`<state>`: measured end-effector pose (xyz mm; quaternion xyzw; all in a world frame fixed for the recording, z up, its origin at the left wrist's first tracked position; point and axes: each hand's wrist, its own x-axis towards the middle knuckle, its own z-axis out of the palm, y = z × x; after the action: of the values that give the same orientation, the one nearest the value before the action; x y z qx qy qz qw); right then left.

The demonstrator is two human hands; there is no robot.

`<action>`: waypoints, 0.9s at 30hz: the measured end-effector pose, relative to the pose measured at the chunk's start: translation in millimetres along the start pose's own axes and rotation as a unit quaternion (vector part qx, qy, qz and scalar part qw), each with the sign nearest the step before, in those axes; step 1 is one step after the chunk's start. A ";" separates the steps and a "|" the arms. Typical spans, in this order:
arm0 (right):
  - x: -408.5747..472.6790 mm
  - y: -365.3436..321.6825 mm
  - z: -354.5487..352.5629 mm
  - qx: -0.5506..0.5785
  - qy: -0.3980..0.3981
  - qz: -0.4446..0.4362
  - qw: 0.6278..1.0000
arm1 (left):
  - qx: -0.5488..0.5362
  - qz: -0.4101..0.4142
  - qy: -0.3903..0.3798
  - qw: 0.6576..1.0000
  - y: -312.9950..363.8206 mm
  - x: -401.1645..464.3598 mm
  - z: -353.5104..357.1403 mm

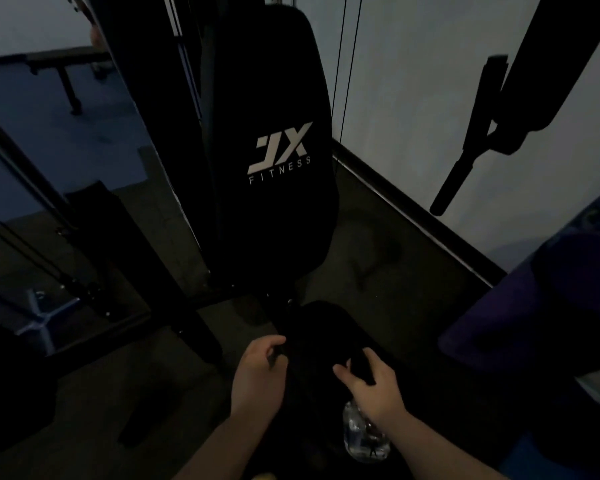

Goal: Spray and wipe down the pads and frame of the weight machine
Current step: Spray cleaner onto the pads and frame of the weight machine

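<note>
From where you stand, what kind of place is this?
Most likely a small gym or home workout room. A black back pad printed "JX FITNESS" stands upright on a dark machine frame, thin cables run beside it, and a bench shows at the back left.

Darkness swallows the seat pad [321, 327]; the clear bottle [364, 434] sits half behind the right hand [371, 386], its top hidden.

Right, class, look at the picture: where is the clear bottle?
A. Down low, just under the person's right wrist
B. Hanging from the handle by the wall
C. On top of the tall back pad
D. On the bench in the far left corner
A: the clear bottle sits low in the picture, partly covered by the wrist of the right hand, near the seat pad.
</note>
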<state>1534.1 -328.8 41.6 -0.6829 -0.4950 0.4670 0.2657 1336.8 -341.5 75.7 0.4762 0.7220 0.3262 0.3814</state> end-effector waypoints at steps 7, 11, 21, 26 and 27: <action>-15.3 30.0 36.1 -0.051 -0.055 0.030 0.997 | 0.072 -0.004 0.008 0.997 -23.9 -4.3 3.3; -20.6 32.3 53.3 -0.075 -0.057 0.060 0.994 | 0.088 0.011 0.002 0.996 -34.0 -5.0 2.9; -48.1 60.8 45.5 -0.096 -0.058 0.083 0.990 | 0.073 0.008 -0.023 0.997 -43.0 -12.5 14.2; -73.7 87.8 33.0 -0.036 -0.048 0.125 0.990 | 0.073 0.000 -0.042 0.996 -45.2 -32.9 27.8; -78.4 95.1 31.0 -0.037 -0.048 0.130 0.990 | 0.073 0.000 -0.047 0.996 -46.1 -37.8 30.8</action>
<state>1541.1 -439.4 -20.6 -0.7278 -0.4306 0.5112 0.1534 1352.8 -389.0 31.0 0.5176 0.7253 0.2497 0.3790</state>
